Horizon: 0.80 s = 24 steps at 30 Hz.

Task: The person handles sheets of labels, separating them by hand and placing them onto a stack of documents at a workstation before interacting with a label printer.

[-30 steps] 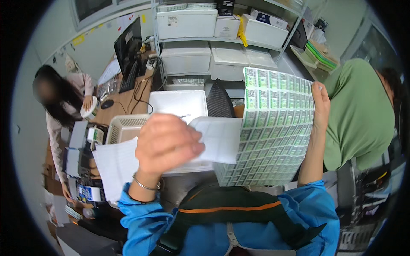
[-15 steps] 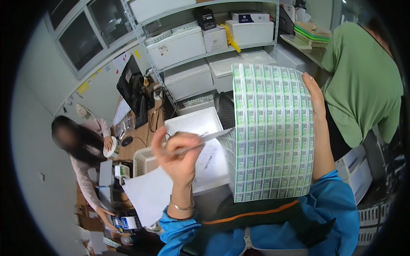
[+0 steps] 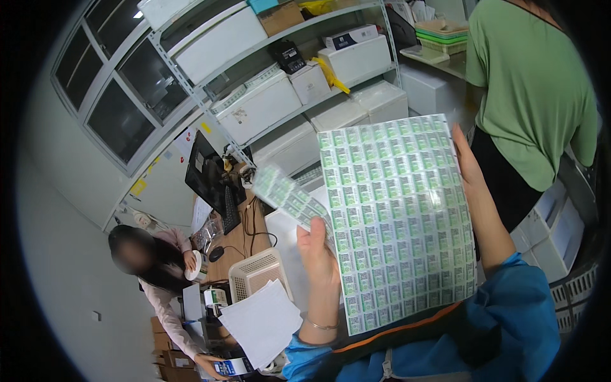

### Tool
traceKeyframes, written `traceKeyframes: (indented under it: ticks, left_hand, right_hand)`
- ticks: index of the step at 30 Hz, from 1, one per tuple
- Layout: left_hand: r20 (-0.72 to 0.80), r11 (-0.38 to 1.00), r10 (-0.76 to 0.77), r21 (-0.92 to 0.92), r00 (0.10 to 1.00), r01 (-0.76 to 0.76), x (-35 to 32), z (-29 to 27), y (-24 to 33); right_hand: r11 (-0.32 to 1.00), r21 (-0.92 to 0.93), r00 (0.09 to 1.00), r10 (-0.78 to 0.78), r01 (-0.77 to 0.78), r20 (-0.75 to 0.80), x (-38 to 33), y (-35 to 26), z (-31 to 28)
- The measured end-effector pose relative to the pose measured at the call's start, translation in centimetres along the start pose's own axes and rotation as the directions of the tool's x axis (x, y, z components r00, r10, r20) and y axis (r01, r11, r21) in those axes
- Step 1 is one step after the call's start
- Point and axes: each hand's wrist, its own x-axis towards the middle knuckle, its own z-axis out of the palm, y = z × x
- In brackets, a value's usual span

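A large sheet of small green-and-white labels is held upright before my chest, its printed face toward me. My right hand grips its right edge, with most of the fingers hidden behind it. My left hand is closed at the sheet's left edge, thumb on top. Between its thumb and fingers is a narrower strip of the same labels, slanting up to the left and blurred at its far end. Whether the left fingers also touch the large sheet is hidden.
White paper sheets and a beige basket lie at the left by a desk with a monitor. A person in pink works there. Another in green stands at the right. Shelves hold white boxes.
My left hand has moved right and down to the large sheet's edge, and the label strip now shows in it. The large sheet has shifted slightly down and left, and my view has turned.
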Motion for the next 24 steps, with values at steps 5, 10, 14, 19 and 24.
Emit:
traceKeyframes:
  ticks: [5, 10, 14, 19, 24]
  left_hand:
    - [-0.057, 0.813, 0.402, 0.481, 0.914, -0.328, 0.3, 0.7, -0.2]
    - [0.302, 0.425, 0.644, 0.622, 0.703, -0.658, -0.4, -1.3, -0.1]
    - [0.319, 0.317, 0.754, 0.589, 0.574, -0.744, -0.6, -1.8, -0.4]
    - [-0.009, 0.613, 0.679, 0.556, 0.734, -0.561, -1.7, -0.6, 2.6]
    - [0.161, 0.959, -0.028, 0.282, 0.987, -0.019, -2.2, -2.0, -0.7]
  right_hand:
    - [0.891, -0.434, 0.96, -0.225, 0.133, -0.169, -2.1, 1.7, -4.0]
    - [0.853, -0.483, 0.911, -0.342, 0.198, -0.231, -1.6, 1.9, -2.8]
    - [0.893, -0.417, 0.904, -0.309, 0.169, -0.295, -0.8, 2.6, -4.1]
    - [0.973, -0.162, 0.915, -0.214, 0.168, -0.34, 0.3, 3.2, -4.7]
    - [0.986, -0.044, 0.927, -0.166, 0.161, -0.337, 1.5, 4.0, -6.2]
